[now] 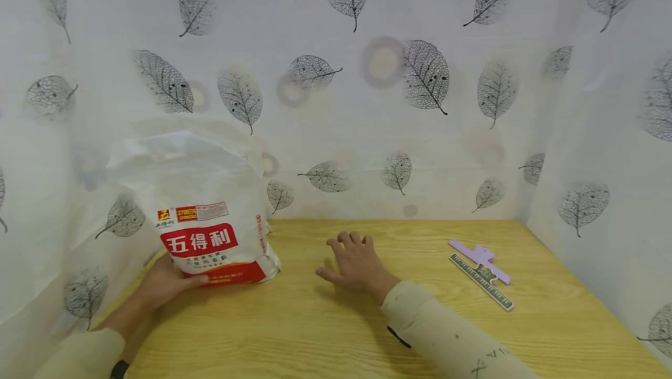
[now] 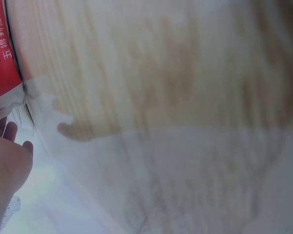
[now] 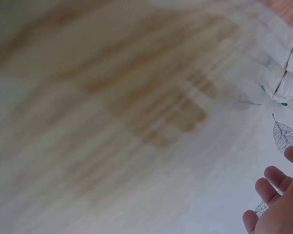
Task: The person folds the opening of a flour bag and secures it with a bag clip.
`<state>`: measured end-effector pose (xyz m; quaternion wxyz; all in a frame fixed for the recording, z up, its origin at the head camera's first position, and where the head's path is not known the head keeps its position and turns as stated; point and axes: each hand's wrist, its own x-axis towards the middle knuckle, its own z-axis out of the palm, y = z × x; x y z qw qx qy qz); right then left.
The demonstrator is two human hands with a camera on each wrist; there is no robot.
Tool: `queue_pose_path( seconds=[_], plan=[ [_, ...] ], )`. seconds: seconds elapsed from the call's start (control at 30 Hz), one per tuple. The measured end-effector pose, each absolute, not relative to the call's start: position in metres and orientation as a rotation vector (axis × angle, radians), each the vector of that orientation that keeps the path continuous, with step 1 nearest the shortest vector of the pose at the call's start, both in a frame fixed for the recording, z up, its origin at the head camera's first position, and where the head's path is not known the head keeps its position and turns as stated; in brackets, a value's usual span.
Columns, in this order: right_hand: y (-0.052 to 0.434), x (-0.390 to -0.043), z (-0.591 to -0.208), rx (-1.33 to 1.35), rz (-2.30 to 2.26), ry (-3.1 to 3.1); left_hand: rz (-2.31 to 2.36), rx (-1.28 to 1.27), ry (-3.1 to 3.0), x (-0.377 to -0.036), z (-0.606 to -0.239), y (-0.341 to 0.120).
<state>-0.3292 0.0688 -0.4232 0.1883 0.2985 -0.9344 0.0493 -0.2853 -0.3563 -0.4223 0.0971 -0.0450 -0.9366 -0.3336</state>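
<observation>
Flour bag [image 1: 205, 216], white with a red label band and printed characters, stands upright at the far left of the wooden table [image 1: 325, 332], close against the leaf-patterned curtain [image 1: 367, 105] that walls the scene on the left, far and right sides. Its clear plastic top rises loose and crumpled above the printed part. The left hand [image 1: 165, 283] rests against the bag's near lower edge, thumb stretched along the red strip at the bottom and palm against the near-left side; the other fingers are hidden by the bag and hand in the head view, so how far they wrap round it cannot be told. In the left wrist view a corner of the red bag [image 2: 2, 58] shows at the upper left with the palm and fingertips just below it, the rest blurred.

Right hand [image 1: 357, 262] hovers low over or lies on the middle of the table, palm down, fingers relaxed and slightly spread, grasping nothing; it sits well apart from the bag, to its right. The right wrist view shows its loose fingertips [image 3: 276, 178] over blurred wood grain.

Near the right curtain lie a lilac clip [image 1: 480, 259] and a grey ruler-like strip [image 1: 483, 281], touching, well away from both hands.
</observation>
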Motion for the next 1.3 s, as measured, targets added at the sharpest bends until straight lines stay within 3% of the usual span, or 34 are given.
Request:
queue_pose_path(
  seconds=[0.93, 1.3],
  plan=[
    [0.053, -0.327, -0.415, 0.816, 0.225, -2.794, -1.052, -0.188, -2.756, -0.294, -0.422, -0.328],
    [0.047, -0.326, -0.418, 0.804, 0.266, -2.813, -1.101, -0.342, -2.71, -0.3, -0.426, -0.316]
  ],
)
